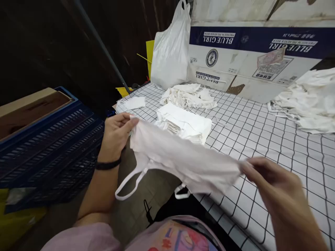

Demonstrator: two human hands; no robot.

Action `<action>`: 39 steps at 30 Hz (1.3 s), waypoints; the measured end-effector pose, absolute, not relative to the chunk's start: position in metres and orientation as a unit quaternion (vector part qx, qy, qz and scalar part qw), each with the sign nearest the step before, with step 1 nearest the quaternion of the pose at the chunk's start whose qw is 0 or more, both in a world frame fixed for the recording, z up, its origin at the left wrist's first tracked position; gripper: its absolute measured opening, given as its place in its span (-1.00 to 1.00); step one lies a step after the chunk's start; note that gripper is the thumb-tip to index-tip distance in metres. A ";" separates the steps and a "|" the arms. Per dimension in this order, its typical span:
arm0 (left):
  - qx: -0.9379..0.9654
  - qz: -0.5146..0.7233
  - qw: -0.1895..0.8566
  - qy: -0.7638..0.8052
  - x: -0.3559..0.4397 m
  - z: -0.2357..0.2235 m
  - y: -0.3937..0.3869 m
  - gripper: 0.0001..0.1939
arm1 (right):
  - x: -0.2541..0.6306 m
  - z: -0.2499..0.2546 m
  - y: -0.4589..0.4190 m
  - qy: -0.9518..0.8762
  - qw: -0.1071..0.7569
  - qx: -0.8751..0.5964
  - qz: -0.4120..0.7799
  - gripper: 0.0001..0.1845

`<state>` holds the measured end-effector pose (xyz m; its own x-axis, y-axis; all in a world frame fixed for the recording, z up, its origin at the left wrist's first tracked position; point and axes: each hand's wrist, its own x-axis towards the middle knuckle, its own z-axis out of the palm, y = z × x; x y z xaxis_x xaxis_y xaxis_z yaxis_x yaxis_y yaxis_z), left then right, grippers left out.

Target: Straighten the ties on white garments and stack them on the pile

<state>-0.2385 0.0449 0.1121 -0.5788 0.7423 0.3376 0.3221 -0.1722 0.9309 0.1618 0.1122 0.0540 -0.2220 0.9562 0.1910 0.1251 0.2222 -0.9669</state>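
Observation:
A pale pinkish-white camisole with thin straps is stretched between my two hands, above the near edge of the table. My left hand, with a black band at the wrist, pinches one end between thumb and fingers. The other end is gripped by my right hand, slightly blurred. Its straps hang down toward my lap. Just behind the garment lies a stack of folded white garments, partly covered by it.
A checked cloth covers the table. Loose white garments lie farther back, with a larger heap at right. A white plastic bag stands before cardboard boxes. Blue crates are at left.

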 end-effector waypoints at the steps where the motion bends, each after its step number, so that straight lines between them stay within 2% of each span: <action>1: 0.428 0.630 0.164 0.627 -0.253 0.112 0.062 -0.81 | 0.142 0.056 0.133 -0.624 0.443 -0.418 0.490 -0.84; 4: 0.443 0.608 0.175 0.635 -0.289 0.103 0.124 -0.72 | 0.093 0.046 0.192 -0.598 0.426 -0.403 0.546 -0.67; 8: 0.467 0.557 0.194 0.659 -0.313 0.078 0.198 -0.66 | 0.061 0.015 0.239 -0.588 0.403 -0.446 0.541 -0.56; 12: 0.473 0.461 0.185 0.728 -0.317 0.057 0.248 -0.74 | 0.053 0.000 0.257 -0.581 0.382 -0.493 0.522 -0.56; 16: 0.488 0.420 0.171 0.746 -0.318 0.042 0.279 -0.82 | 0.047 -0.002 0.277 -0.596 0.378 -0.538 0.462 -0.64; 24: 0.547 0.355 0.122 0.748 -0.318 0.012 0.306 -0.82 | 0.041 -0.018 0.305 -0.656 0.344 -0.580 0.339 -0.75; 35: 0.597 0.276 0.075 0.750 -0.322 0.001 0.315 -0.79 | 0.034 -0.028 0.305 -0.620 0.356 -0.611 0.339 -0.82; 39: 0.604 0.246 0.083 0.754 -0.322 0.007 0.315 -0.87 | 0.036 -0.028 0.306 -0.619 0.360 -0.602 0.354 -0.85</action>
